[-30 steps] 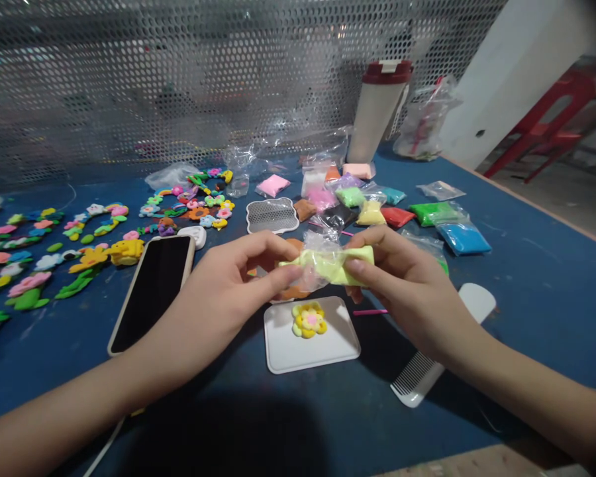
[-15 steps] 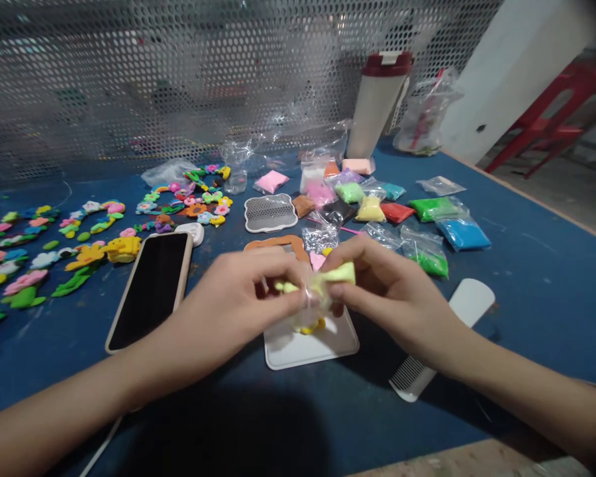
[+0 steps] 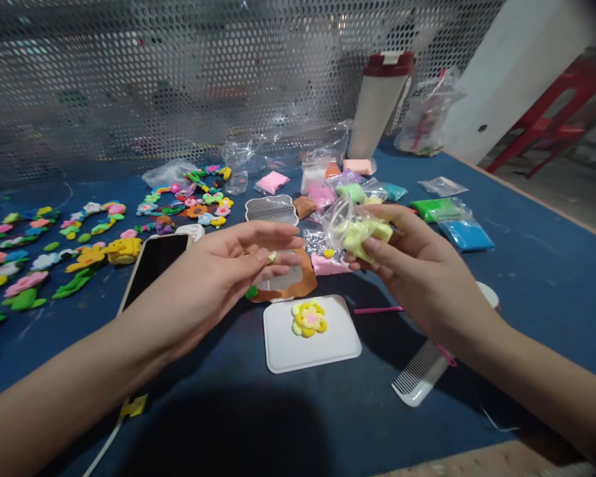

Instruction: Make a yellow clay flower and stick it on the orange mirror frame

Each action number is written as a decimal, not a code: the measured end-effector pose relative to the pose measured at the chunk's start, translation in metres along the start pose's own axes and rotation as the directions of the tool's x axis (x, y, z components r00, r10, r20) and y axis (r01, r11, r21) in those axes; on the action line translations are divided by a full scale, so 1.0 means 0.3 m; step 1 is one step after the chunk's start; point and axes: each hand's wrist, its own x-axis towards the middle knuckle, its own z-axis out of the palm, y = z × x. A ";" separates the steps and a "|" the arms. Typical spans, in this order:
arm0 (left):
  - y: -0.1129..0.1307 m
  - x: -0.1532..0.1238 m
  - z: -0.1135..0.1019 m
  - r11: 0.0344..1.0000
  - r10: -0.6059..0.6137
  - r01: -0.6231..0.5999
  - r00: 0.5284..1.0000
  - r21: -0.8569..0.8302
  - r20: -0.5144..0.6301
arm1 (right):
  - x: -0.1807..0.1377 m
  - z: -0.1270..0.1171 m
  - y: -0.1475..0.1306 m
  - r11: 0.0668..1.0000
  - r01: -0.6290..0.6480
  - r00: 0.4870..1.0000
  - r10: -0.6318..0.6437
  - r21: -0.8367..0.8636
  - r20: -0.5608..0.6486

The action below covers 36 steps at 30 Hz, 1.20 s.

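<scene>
Fingers of your left hand (image 3: pixel 223 270) pinch a clay bit (image 3: pixel 272 256); those of your right hand (image 3: pixel 414 265) grip the clay bag (image 3: pixel 360 235) to its right. Below, between your hands, the flower (image 3: pixel 309 318) lies on the white board (image 3: pixel 281 352).

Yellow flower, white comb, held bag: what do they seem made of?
Yellow flower: probably modelling clay, matte, judging by rounded, plump lobes.
White comb: likely hard plastic, smooth, with even teeth.
Held bag: apparently clear plastic, glossy, since it's crinkled and see-through.

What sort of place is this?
Likely an informal craft spot: a blue tabletop holds clear plastic bags of coloured, clay-like material, and a yellow clay-like flower lies on a flat white rectangular plate.
</scene>
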 end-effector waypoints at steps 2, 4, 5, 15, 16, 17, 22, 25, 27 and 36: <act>0.000 -0.006 0.001 0.998 -0.035 0.038 0.998 -0.054 0.051 | -0.001 0.001 0.006 1.000 -0.019 1.000 0.018 0.024 0.016; 0.001 -0.010 -0.003 0.993 -0.070 0.079 0.992 -0.089 0.103 | -0.003 0.003 0.010 0.998 -0.046 0.998 0.044 0.042 0.038; 0.000 -0.010 -0.005 0.989 -0.089 0.103 0.988 -0.107 0.124 | -0.005 0.005 0.011 0.997 -0.057 0.997 0.054 0.047 0.046; -0.012 -0.002 0.001 0.989 -0.138 0.143 0.977 -0.021 0.165 | -0.019 0.003 0.017 0.994 -0.095 0.993 0.098 -0.053 0.065; -0.011 -0.003 -0.001 0.994 -0.104 0.100 0.985 0.032 0.138 | -0.019 0.002 0.018 0.994 -0.091 0.993 0.095 -0.060 0.066; -0.010 -0.004 -0.005 0.993 -0.060 0.050 0.993 0.104 0.104 | -0.020 0.002 0.018 0.994 -0.090 0.993 0.094 -0.070 0.066; -0.004 -0.013 -0.028 0.880 0.214 -0.164 0.975 0.446 -0.064 | -0.024 0.010 0.008 0.990 -0.117 0.985 0.126 -0.079 0.118; -0.003 -0.013 -0.025 0.833 0.318 -0.266 0.948 0.485 -0.027 | -0.025 0.017 -0.001 0.989 -0.108 0.984 0.121 -0.101 0.130; -0.003 -0.011 -0.019 0.821 0.328 -0.285 0.945 0.495 0.001 | -0.024 0.020 -0.003 0.987 -0.098 0.985 0.114 -0.126 0.131; -0.008 -0.026 -0.002 0.565 0.405 -0.338 0.908 0.753 0.104 | -0.026 0.033 -0.005 0.978 -0.067 0.980 0.101 -0.195 0.171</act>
